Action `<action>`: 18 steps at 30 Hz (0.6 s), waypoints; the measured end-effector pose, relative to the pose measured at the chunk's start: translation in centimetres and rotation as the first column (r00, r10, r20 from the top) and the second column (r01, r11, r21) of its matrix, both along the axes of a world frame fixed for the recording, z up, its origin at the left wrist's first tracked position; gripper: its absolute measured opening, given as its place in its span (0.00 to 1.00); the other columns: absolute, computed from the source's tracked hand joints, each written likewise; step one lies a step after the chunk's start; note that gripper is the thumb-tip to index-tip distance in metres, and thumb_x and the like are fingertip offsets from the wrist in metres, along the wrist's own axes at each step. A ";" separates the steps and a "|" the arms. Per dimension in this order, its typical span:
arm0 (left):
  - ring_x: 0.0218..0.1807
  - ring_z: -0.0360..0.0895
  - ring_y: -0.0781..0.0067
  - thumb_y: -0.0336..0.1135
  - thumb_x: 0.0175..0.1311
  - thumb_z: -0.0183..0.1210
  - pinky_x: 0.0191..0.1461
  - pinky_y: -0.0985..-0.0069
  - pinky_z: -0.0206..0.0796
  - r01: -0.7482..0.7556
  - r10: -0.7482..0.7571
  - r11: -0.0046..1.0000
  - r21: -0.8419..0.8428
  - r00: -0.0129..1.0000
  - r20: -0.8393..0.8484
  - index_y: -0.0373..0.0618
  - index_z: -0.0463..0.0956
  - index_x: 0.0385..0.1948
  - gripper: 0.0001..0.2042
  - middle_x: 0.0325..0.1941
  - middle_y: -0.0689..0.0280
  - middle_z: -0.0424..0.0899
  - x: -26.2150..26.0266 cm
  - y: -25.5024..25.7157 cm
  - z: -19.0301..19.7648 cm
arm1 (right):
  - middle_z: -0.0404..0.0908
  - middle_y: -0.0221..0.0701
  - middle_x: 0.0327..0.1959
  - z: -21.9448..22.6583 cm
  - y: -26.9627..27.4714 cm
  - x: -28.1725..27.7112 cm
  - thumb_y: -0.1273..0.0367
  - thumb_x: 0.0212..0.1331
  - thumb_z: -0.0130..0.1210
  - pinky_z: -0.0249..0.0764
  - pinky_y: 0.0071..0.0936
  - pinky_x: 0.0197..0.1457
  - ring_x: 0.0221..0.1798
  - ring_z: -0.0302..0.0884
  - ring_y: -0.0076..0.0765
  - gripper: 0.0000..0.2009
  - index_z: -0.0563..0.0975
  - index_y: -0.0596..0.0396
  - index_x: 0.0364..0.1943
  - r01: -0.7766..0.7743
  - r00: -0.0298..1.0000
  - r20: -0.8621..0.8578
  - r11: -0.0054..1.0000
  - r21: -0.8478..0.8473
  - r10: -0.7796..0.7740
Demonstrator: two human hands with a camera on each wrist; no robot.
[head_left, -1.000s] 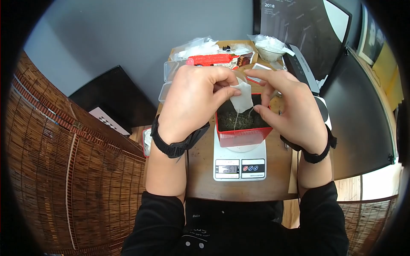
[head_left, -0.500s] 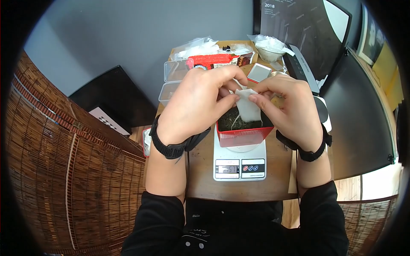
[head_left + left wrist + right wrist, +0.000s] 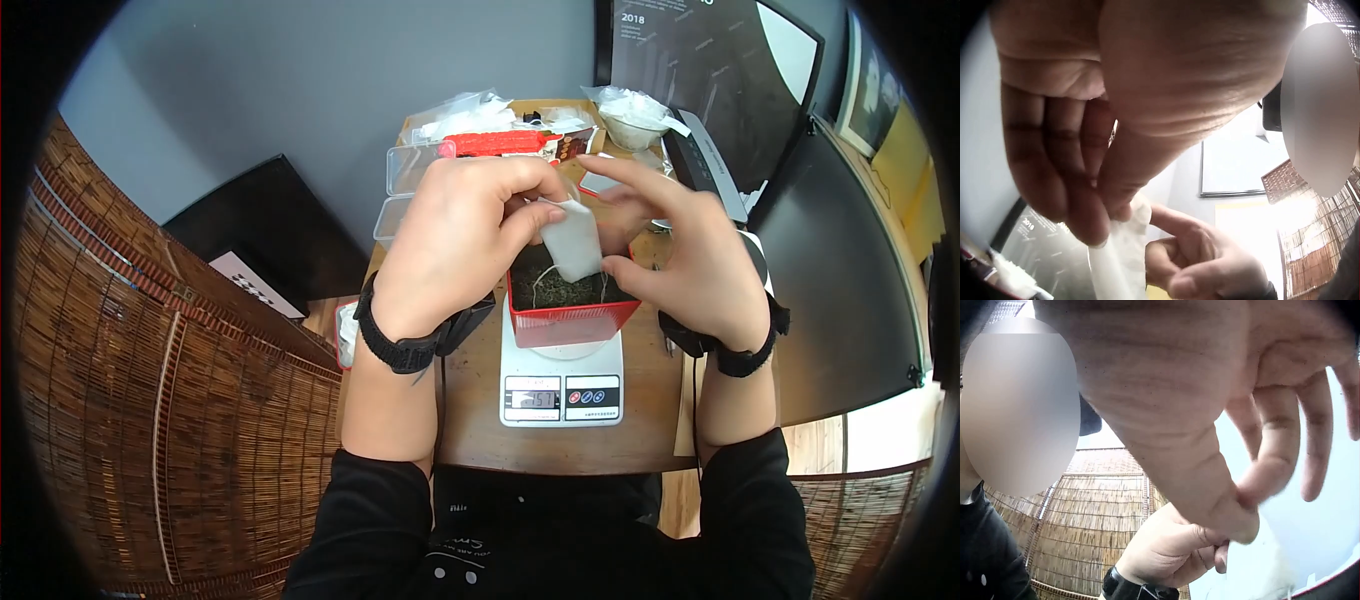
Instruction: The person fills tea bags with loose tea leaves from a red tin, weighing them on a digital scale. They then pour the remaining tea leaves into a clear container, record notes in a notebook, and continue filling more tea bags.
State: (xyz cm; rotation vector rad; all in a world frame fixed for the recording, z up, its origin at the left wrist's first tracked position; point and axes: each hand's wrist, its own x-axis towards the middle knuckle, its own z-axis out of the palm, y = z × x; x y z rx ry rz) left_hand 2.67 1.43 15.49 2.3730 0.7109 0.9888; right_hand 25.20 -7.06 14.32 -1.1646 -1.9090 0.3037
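Note:
A small white drawstring filter bag (image 3: 572, 245) hangs over a red-rimmed box (image 3: 572, 325) in the head view, its thin strings trailing down. My left hand (image 3: 465, 235) pinches the bag's top between thumb and fingers. Beside its right edge, the thumb and a bent finger of my right hand (image 3: 690, 255) meet, as the right wrist view shows, while other fingers stretch away. Dark green dried leaf bits (image 3: 565, 293) lie in the box. Beneath it, a white kitchen scale (image 3: 540, 415) has a lit display.
Clear plastic containers (image 3: 393, 215) stand left of the box. Farther back, a red package (image 3: 495, 143) and plastic bags lie in a shallow tray. A bowl (image 3: 632, 135) holds white material near a monitor (image 3: 725, 60). Woven blinds (image 3: 110, 350) line the left side.
Half a second ago both hands pinched the bag's top edge. My right hand has since moved right and down its side; my left keeps its pinch on the top.

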 end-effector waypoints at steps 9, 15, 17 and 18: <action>0.32 0.85 0.78 0.22 0.67 0.69 0.39 0.76 0.77 0.001 -0.001 1.000 0.016 1.000 0.019 0.34 0.84 0.39 0.03 0.29 0.64 0.88 -0.1 0.3 -0.1 | 0.83 0.31 0.38 1.2 -0.9 -0.4 0.80 0.45 0.70 0.75 0.41 0.67 0.49 0.82 0.43 0.43 0.75 0.49 0.75 0.129 0.982 0.151 0.984 -0.125 -0.110; 0.32 0.85 0.76 0.22 0.67 0.69 0.40 0.76 0.77 0.015 -0.014 1.000 0.017 1.000 -0.027 0.35 0.84 0.39 0.04 0.30 0.62 0.89 0.1 0.4 -0.3 | 0.83 0.31 0.31 0.3 -0.6 -0.4 0.79 0.45 0.69 0.76 0.38 0.65 0.46 0.83 0.39 0.42 0.76 0.47 0.74 0.011 0.955 0.292 0.991 0.137 -0.051; 0.32 0.86 0.75 0.22 0.67 0.69 0.40 0.76 0.78 0.019 -0.018 1.000 0.025 0.999 -0.031 0.35 0.84 0.39 0.04 0.30 0.62 0.89 0.0 0.5 -0.2 | 0.84 0.33 0.37 1.4 -1.0 -0.5 0.78 0.44 0.70 0.76 0.40 0.66 0.52 0.82 0.42 0.43 0.75 0.46 0.74 0.133 0.960 0.262 0.982 -0.133 -0.094; 0.32 0.86 0.75 0.22 0.66 0.69 0.41 0.75 0.78 0.023 -0.022 0.999 0.033 0.999 -0.033 0.35 0.84 0.39 0.04 0.31 0.62 0.89 0.0 0.6 -0.2 | 0.85 0.33 0.39 1.6 -1.0 -0.5 0.78 0.44 0.70 0.75 0.40 0.67 0.54 0.82 0.43 0.44 0.75 0.46 0.74 0.171 0.960 0.257 0.960 -0.221 -0.112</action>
